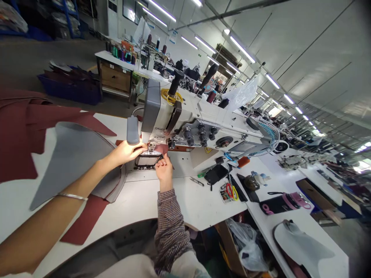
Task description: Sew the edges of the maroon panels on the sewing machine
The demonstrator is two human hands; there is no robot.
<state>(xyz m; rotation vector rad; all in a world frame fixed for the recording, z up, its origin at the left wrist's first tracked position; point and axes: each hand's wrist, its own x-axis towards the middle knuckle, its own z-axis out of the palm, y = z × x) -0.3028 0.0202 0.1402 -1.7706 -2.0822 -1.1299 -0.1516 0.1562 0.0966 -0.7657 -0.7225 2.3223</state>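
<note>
A white industrial sewing machine (203, 116) stands on the white table (191, 204). My left hand (127, 151) reaches to the needle area, its fingers closed on the dark red piece (161, 148) under the presser foot. My right hand (164, 168), in a checked sleeve, pinches the near edge of the same red piece just below the needle. A large grey curved panel (75, 154) backed with dark red material lies to the left, under my left forearm.
Dark red cut pieces (26, 123) are stacked at the left. A black phone (216, 173), scissors (232, 191), small tools and a black-and-pink bottle (282, 202) lie right of the machine. A second grey panel (304, 247) lies at the lower right. Further sewing stations stretch behind.
</note>
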